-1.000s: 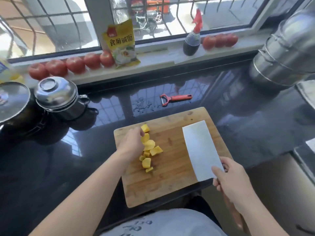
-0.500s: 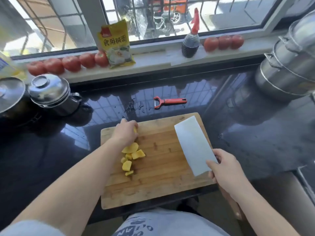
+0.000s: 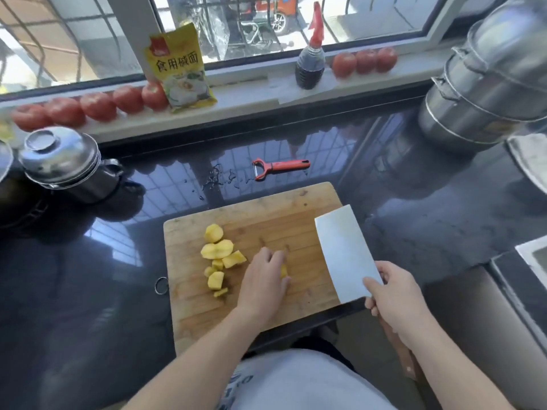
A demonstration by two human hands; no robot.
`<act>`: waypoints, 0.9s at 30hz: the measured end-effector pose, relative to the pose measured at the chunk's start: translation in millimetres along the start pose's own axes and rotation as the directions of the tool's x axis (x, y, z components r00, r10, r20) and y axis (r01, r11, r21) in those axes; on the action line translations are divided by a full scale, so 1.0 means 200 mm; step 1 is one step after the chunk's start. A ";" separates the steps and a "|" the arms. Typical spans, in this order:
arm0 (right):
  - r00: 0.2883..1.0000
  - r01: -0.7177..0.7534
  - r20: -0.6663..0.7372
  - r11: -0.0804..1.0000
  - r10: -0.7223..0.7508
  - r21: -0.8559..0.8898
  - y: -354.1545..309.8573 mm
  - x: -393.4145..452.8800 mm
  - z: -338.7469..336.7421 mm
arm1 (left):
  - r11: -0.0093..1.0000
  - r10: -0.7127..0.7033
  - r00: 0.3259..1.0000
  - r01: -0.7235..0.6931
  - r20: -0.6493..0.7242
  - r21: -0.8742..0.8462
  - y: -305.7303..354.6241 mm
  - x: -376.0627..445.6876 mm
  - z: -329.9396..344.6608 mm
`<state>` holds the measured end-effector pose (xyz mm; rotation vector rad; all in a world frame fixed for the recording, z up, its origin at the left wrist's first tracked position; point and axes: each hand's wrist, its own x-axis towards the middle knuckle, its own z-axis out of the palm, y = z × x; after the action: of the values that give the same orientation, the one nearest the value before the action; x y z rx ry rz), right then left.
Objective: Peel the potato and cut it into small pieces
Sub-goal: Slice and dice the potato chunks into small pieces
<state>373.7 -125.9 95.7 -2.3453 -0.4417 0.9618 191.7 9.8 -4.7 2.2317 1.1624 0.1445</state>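
Fingers [image 3: 273,257] of left hand [image 3: 262,279]: curled over potato piece [image 3: 284,271], mostly hidden | right hand [image 3: 396,300]: grips cleaver [image 3: 344,253], handle covered.

left hand [image 3: 262,279] moved right off the pile, now gripping 1 potato piece [image 3: 283,271]

The yellow packet [image 3: 181,66] leaning on the windowsill [image 3: 251,93] bears large Chinese characters, 食用碱面; its red corner logo is too blurred to read, and no other text is legible
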 end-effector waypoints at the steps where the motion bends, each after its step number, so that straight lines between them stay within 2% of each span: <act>1: 1.000 0.001 0.001 1.000 -0.001 -0.006 0.00 -0.01 0.01 | 1.000 -0.002 1.000 0.003 -0.016 0.020 -0.03 -0.01 0.01; 5: 1.000 0.026 0.011 1.000 -0.026 -0.005 -0.02 -0.05 0.07 | 0.983 -0.074 0.997 0.069 -0.023 -0.171 -0.11 -0.08 0.00; 7: 0.999 0.031 0.017 1.000 -0.031 0.000 -0.03 -0.06 0.10 | 0.976 -0.084 0.996 0.076 -0.033 -0.203 -0.15 -0.13 -0.01; 11: 0.999 0.026 0.036 1.000 -0.025 -0.008 -0.01 -0.08 0.13 | 0.983 -0.059 0.995 0.043 -0.085 -0.177 -0.18 -0.16 0.02; 16: 0.999 0.009 0.035 1.000 -0.008 -0.017 0.06 -0.05 0.05 | 0.993 0.115 0.987 -0.116 -0.113 -0.007 -0.11 -0.11 0.09; 21: 0.996 0.060 0.072 0.998 -0.058 -0.028 0.11 0.10 -0.04 | 0.988 0.147 0.983 -0.140 -0.110 0.069 -0.07 -0.01 0.09; 24: 0.986 0.113 0.126 0.994 -0.112 -0.003 0.09 0.21 -0.04 | 1.000 0.023 0.994 -0.022 -0.106 0.013 -0.03 0.00 0.05; 27: 0.966 0.159 0.201 0.987 -0.162 0.027 0.04 0.33 -0.02 | 0.954 -0.278 0.959 0.270 -0.050 -0.132 0.05 -0.01 0.02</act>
<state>422.8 -102.5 57.7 -2.1713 -0.6941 1.1262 199.2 2.9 -2.3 1.9486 1.4468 0.1747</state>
